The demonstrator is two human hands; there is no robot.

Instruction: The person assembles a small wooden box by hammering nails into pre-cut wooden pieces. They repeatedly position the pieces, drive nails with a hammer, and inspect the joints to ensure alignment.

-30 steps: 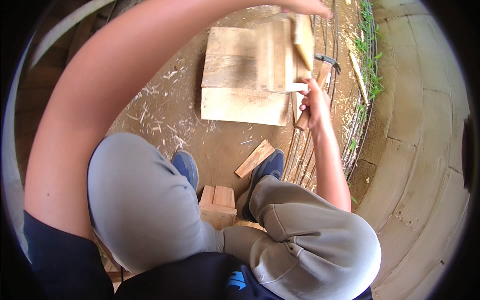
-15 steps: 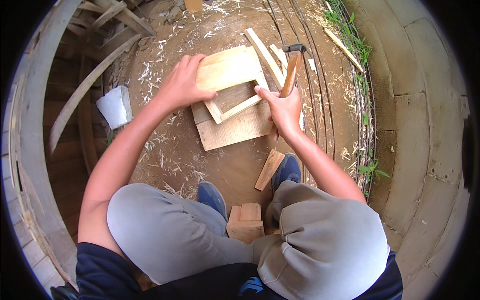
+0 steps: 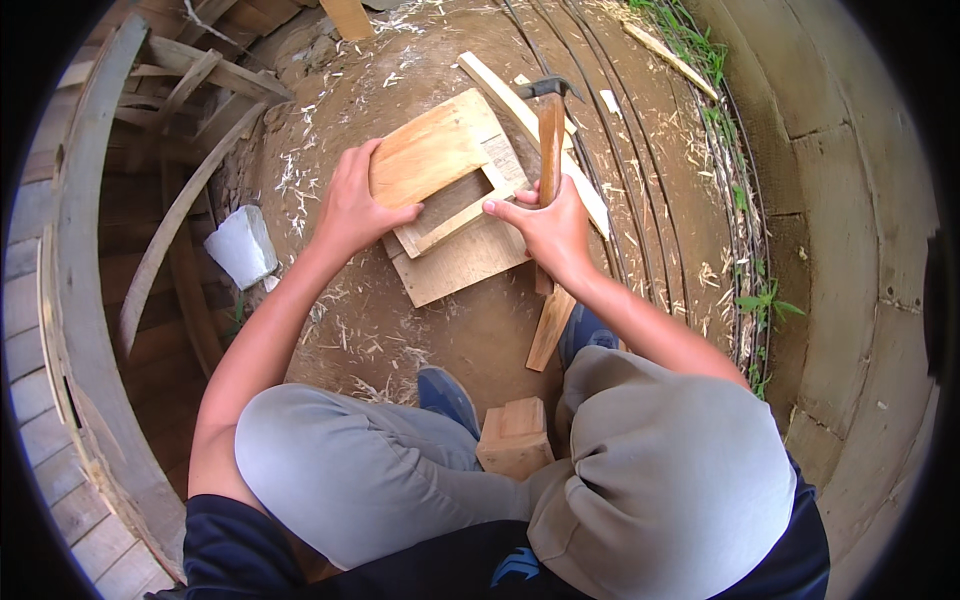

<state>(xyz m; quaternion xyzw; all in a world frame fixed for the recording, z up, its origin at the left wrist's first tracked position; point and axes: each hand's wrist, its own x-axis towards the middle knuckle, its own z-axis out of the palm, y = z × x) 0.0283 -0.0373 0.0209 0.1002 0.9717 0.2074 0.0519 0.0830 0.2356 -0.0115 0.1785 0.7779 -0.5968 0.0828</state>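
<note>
A small open wooden frame (image 3: 462, 226) lies on a flat wooden base board (image 3: 460, 271) on the ground, with a pale panel (image 3: 428, 148) across its far part. My left hand (image 3: 352, 206) is closed on the left side of the panel and frame, its thumb over the near edge. In my right hand (image 3: 556, 232) is a hammer (image 3: 551, 140), handle steeply raised and head pointing away from me. The right thumb reaches to the frame's right corner; whether it presses there I cannot tell.
Pale wood strips (image 3: 515, 105) lie behind the frame, beside long dark rods (image 3: 635, 160). A wedge-shaped offcut (image 3: 550, 330) rests by my right shoe, and a wood block (image 3: 515, 440) sits between my legs. At left is a whitish stone block (image 3: 241, 247); a wall (image 3: 840, 200) stands right.
The frame and panel have turned slightly anticlockwise under my hands. My right hand has brought the hammer left and more upright. The whole view has shifted a little.
</note>
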